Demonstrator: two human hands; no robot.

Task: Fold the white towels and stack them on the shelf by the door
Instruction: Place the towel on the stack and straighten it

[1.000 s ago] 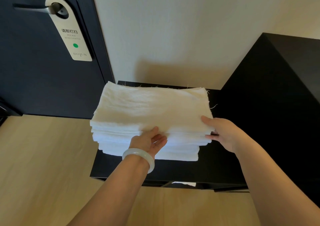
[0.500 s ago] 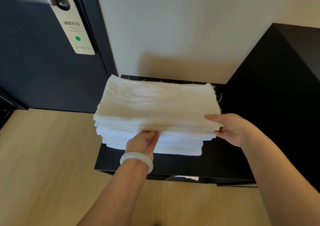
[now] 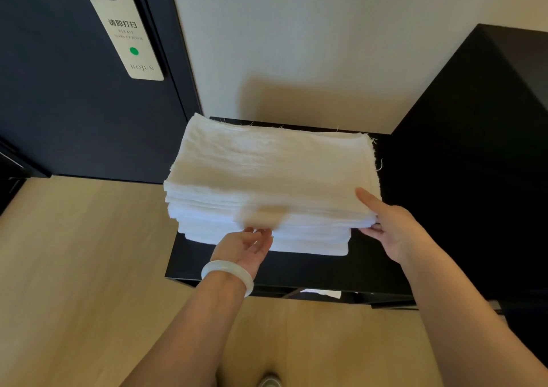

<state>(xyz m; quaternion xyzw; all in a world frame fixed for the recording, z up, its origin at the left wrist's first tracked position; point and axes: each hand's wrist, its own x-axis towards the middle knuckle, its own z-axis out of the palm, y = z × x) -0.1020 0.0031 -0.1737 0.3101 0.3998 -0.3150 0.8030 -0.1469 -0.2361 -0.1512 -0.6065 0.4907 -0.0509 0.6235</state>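
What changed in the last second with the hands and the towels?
The left hand drew back toward the person, its thumb off the towel stack; its fingers blur at the front edge. The right hand still pinches the right corner; stack still on the shelf.

Low black shelf under stack of white towels
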